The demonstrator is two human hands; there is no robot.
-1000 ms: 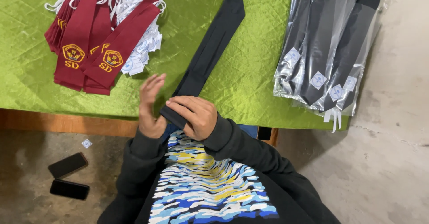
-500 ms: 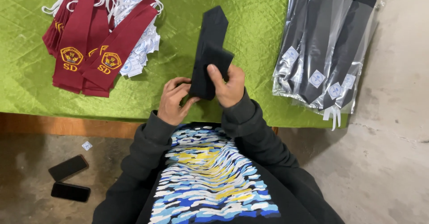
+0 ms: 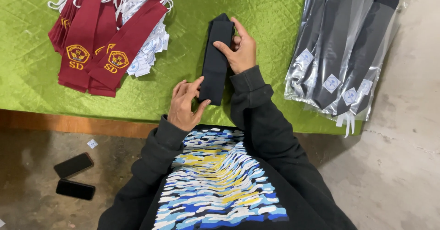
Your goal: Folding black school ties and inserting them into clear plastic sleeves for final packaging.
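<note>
My left hand [image 3: 185, 105] pinches the near end of the folded black tie [image 3: 215, 60], thumb on one side and fingers curled against the other edge. My right hand [image 3: 240, 49] grips the same tie toward its far end, thumb laid across the top and fingers wrapped round the right edge. The tie lies lengthwise on the green cloth [image 3: 32, 81], folded into a narrow dark strip, near the middle of the table.

To the far left sits a fanned pile of maroon ties [image 3: 94, 44] with gold embroidered crests, resting on white elastic loops and small white tags [image 3: 146, 51]. To the right lies a stack of dark ties in clear plastic sleeves [image 3: 341, 51], overlapping one another. Down on the concrete floor, near left, two black phones [image 3: 74, 177] lie close together.
</note>
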